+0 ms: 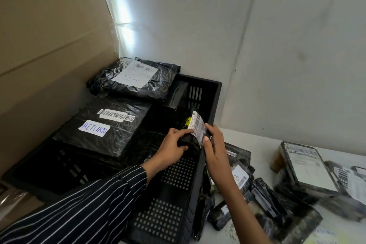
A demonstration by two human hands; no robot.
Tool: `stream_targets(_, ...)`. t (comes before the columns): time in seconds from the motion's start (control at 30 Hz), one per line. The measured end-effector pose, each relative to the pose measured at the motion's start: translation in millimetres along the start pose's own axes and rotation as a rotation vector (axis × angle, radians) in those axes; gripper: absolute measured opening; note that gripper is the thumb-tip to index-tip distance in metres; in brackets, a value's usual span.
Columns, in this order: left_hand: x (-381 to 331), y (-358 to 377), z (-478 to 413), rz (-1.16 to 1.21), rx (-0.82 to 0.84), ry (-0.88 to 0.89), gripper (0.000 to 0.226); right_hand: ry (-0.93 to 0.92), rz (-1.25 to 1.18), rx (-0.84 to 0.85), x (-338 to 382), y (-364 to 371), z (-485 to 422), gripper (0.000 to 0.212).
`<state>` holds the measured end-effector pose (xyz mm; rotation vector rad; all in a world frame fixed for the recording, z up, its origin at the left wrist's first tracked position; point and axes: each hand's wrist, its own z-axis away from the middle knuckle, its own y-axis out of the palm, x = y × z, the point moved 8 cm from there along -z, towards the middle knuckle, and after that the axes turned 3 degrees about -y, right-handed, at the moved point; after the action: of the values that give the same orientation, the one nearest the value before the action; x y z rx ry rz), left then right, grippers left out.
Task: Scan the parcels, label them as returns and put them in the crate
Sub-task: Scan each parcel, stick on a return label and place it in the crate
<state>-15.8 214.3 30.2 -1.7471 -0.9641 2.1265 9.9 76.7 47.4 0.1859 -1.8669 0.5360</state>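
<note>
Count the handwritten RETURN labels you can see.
3: one on the far parcel, one on the big parcel in the crate, one blurred label at the bottom right edge. The held parcel shows none; others may be hidden.

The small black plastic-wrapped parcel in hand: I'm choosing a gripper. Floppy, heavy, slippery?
Probably soft: the small black plastic-wrapped parcel crumples where the left hand grips it. Likely light: the right hand pinches only its edge. Its glossy film may slip.
</note>
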Motion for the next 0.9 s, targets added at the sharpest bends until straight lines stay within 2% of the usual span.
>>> stream_targets(0.13, 20.1, 5.8, -32.7, 0.179, -0.075, -0.113, 0.053, -0.015, 0.133, -0.01, -3.8, -0.5, -1.5, 0.044)
stream_targets(0.2, 31.2, 11.8, -45.5, 0.138, -0.108, -0.146, 0.051, -0.038, 0.167, -0.009, -4.3, -0.7, -2.1, 0.054)
stream_targets(0.27, 32.8, 19.5, -55.6, -0.029, -0.117, -0.092, 0.051, -0.053, 0.184, -0.003, -4.3, -0.5, -3.4, 0.057)
stream_targets(0.37, 25.2, 36.5, -62.0, -0.306, -0.05, 0.03, 0.043, -0.052, 0.187, 0.009, -3.7, -0.1, -4.8, 0.048)
stream_targets(0.47, 18.2, 42.7, -69.9, -0.548, -0.093, 0.1, 0.044, -0.06, 0.214, 0.019, -2.0, 0.4, -4.6, 0.042)
stream_targets(0.53, 8.3, 48.0, -67.6, -0.679, -0.114, 0.274, 0.049, -0.066, 0.251, 0.028, -2.4, 0.7, -4.2, 0.044)
stream_targets(0.63, 25.8, 60.1, -74.9, -0.801, -0.02, 0.3, 0.052, -0.061, 0.307, 0.04, -4.9, 1.9, -4.2, 0.05)
stream_targets(0.7, 28.7, 54.1, -81.5, -0.933, -0.107, 0.356, 0.051, -0.054, 0.325, 0.05, -5.8, 2.9, -4.4, 0.052)
stream_targets(0.8, 49.9, 55.1, -88.4, -1.115, 0.052, 0.233, 0.055, -0.049, 0.33, 0.064, -5.2, 3.3, -4.2, 0.052)
stream_targets(0.9, 52.3, 55.0, -91.6, -1.16, 0.099, 0.211, 0.056, -0.041, 0.332, 0.067, -5.9, 2.9, -4.3, 0.053)
